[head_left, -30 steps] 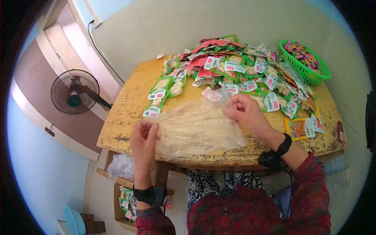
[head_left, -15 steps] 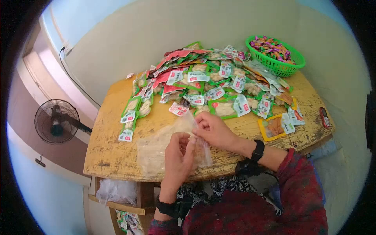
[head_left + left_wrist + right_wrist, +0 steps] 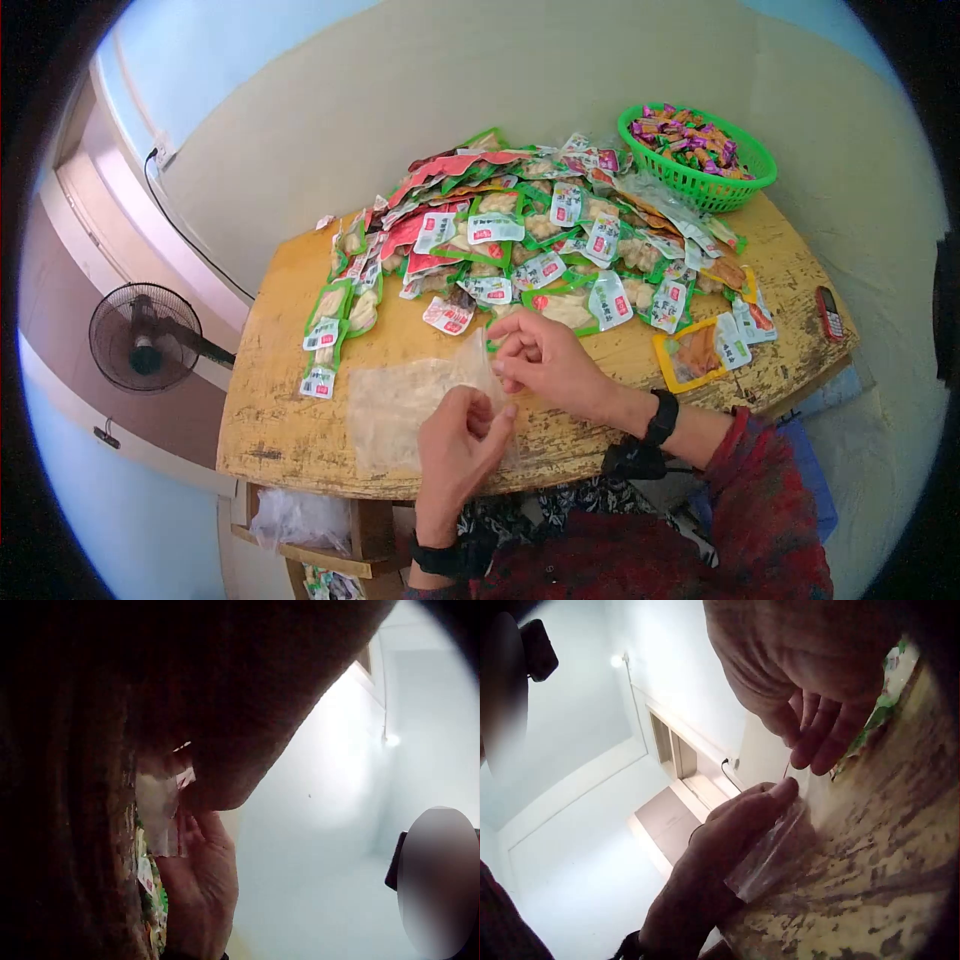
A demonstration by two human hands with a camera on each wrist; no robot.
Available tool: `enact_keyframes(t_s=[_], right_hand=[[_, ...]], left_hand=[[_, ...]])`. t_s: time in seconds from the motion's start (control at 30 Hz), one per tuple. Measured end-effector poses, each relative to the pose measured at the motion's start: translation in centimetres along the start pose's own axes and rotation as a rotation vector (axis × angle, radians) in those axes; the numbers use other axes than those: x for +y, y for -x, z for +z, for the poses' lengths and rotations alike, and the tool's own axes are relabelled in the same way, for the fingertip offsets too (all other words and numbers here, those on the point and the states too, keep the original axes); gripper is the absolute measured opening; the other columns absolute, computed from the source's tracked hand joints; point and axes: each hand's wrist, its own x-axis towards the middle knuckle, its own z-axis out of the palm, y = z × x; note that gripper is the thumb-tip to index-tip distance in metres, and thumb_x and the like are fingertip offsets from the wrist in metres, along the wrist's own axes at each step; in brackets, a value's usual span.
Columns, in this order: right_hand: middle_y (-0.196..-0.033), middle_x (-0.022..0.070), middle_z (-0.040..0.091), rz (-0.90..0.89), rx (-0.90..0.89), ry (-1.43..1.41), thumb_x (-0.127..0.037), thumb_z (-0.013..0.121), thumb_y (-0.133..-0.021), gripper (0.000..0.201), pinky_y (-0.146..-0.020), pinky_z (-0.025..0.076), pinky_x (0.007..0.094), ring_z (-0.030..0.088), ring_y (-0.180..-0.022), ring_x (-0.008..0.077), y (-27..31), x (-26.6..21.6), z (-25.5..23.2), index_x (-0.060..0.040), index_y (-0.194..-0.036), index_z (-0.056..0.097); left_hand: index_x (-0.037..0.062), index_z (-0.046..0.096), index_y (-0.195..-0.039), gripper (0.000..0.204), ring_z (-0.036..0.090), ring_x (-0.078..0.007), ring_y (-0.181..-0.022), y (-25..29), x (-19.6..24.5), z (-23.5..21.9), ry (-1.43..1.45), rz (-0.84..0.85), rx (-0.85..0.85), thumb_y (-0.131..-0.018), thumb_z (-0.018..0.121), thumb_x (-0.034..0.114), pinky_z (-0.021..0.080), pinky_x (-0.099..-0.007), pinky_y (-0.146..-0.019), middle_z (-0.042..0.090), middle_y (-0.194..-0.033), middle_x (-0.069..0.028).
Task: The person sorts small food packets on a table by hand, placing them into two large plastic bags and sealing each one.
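Note:
A clear plastic zip bag (image 3: 385, 405) lies flat near the front of the worn yellow table, its right end raised between the two hands. My left hand (image 3: 460, 435) pinches the near part of that end, the thumb pointing right. Just beyond it my right hand (image 3: 550, 365) pinches the bag's far corner between thumb and fingertips. In the right wrist view a strip of the clear bag (image 3: 761, 859) hangs below the left thumb. The left wrist view is mostly dark, with the bag's edge (image 3: 161, 817) in front of the right hand (image 3: 199, 877).
A heap of vacuum-packed food packets (image 3: 500, 230) covers the back of the table (image 3: 280, 430). A green basket (image 3: 700, 185) of wrapped sweets stands at the back right. A yellow-edged packet (image 3: 700, 352) and a phone (image 3: 829, 313) lie at the right. A fan (image 3: 145, 335) stands left.
The left hand has moved right, close to the right hand, and the stretched bag has come down onto the table. In the last half second the hands have shifted only slightly at the bag's end.

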Motion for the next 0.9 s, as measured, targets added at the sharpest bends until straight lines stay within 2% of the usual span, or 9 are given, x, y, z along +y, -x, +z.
enact_keyframes(t_s=[0.07, 0.17, 0.37, 0.47, 0.5, 0.6, 0.7, 0.8, 0.9], right_hand=[[-0.093, 0.0045, 0.066, 0.031, -0.001, 0.033, -0.003, 0.064, -0.098, 0.029, -0.068, 0.056, 0.0263, 0.065, -0.076, 0.0090, 0.2, 0.1, 0.3, 0.0027, -0.126, 0.056], [-0.094, 0.0056, 0.067, -0.067, -0.032, 0.144, -0.004, 0.064, -0.098, 0.025, -0.069, 0.057, 0.0269, 0.066, -0.077, 0.0100, 0.2, 1.9, 0.6, 0.0014, -0.123, 0.059], [-0.092, 0.0063, 0.067, -0.195, 0.173, 0.421, -0.005, 0.065, -0.097, 0.016, -0.069, 0.056, 0.0289, 0.067, -0.079, 0.0135, 0.7, -1.1, 0.3, -0.0011, -0.113, 0.066], [-0.094, 0.0090, 0.068, -0.404, 0.180, 0.908, -0.007, 0.066, -0.094, 0.015, -0.073, 0.057, 0.0337, 0.069, -0.083, 0.0219, 1.9, -2.7, -2.1, -0.0053, -0.108, 0.068], [-0.105, 0.0137, 0.069, -0.441, 0.196, 1.038, -0.018, 0.067, -0.091, 0.020, -0.084, 0.056, 0.0447, 0.066, -0.097, 0.0364, 2.4, -2.8, -3.3, -0.0089, -0.109, 0.068], [-0.112, 0.0112, 0.068, -0.346, 0.226, 1.456, -0.016, 0.068, -0.089, 0.023, -0.083, 0.056, 0.0443, 0.062, -0.106, 0.0333, 3.0, -4.2, -7.6, -0.0089, -0.111, 0.067], [-0.112, 0.0092, 0.067, -0.196, 0.204, 1.570, -0.022, 0.075, -0.085, 0.039, -0.088, 0.054, 0.0447, 0.059, -0.111, 0.0322, 2.8, -4.1, -11.0, -0.0087, -0.120, 0.065], [-0.115, 0.0102, 0.066, -0.299, 0.100, 1.610, -0.033, 0.082, -0.079, 0.056, -0.089, 0.052, 0.0453, 0.059, -0.113, 0.0320, 2.9, -4.1, -12.0, -0.0107, -0.128, 0.064], [-0.117, 0.0110, 0.065, -0.210, 0.094, 1.660, -0.038, 0.085, -0.074, 0.073, -0.091, 0.051, 0.0450, 0.057, -0.115, 0.0332, 2.4, -4.2, -11.8, -0.0123, -0.138, 0.060]], left_hand=[[0.0025, 0.064, -0.092, 0.025, 0.058, -0.0134, -0.062, 0.5, -0.7, -0.1, 0.095, -0.027, 0.013, -0.091, 0.078, 0.023, 0.050, -0.0296, -0.060, 0.061, -0.073, -0.0049], [0.0018, 0.065, -0.095, 0.016, 0.057, -0.0108, -0.062, 0.5, -1.2, 0.1, 0.148, -0.015, 0.022, -0.096, 0.072, 0.016, 0.048, -0.0278, -0.060, 0.062, -0.072, -0.0045], [0.0017, 0.066, -0.096, 0.014, 0.058, -0.0093, -0.063, 0.5, -1.2, -0.4, 0.226, 0.002, 0.020, -0.098, 0.069, 0.015, 0.048, -0.0274, -0.059, 0.062, -0.070, -0.0030], [0.0018, 0.066, -0.096, 0.013, 0.058, -0.0096, -0.063, 0.7, -1.5, -0.3, 0.257, -0.035, 0.008, -0.098, 0.069, 0.014, 0.048, -0.0276, -0.059, 0.062, -0.070, -0.0030], [0.0018, 0.065, -0.096, 0.013, 0.058, -0.0097, -0.063, 0.7, -1.8, 0.0, 0.269, -0.035, 0.005, -0.097, 0.069, 0.014, 0.048, -0.0276, -0.059, 0.063, -0.071, -0.0031], [0.0019, 0.065, -0.095, 0.012, 0.058, -0.0101, -0.062, 0.6, -2.6, 0.2, 0.295, -0.025, 0.004, -0.097, 0.069, 0.013, 0.048, -0.0278, -0.059, 0.063, -0.071, -0.0035], [0.0020, 0.065, -0.094, 0.012, 0.059, -0.0109, -0.062, 0.6, -2.2, -0.1, 0.284, -0.010, 0.004, -0.096, 0.070, 0.013, 0.048, -0.0283, -0.059, 0.064, -0.072, -0.0043], [0.0020, 0.065, -0.094, 0.012, 0.059, -0.0116, -0.062, 0.6, -1.9, -0.3, 0.253, -0.001, 0.007, -0.096, 0.070, 0.013, 0.049, -0.0287, -0.059, 0.063, -0.071, -0.0052], [0.0021, 0.065, -0.094, 0.012, 0.060, -0.0123, -0.062, 0.7, -2.1, -0.2, 0.245, 0.011, 0.027, -0.095, 0.071, 0.013, 0.049, -0.0293, -0.060, 0.063, -0.072, -0.0060]])
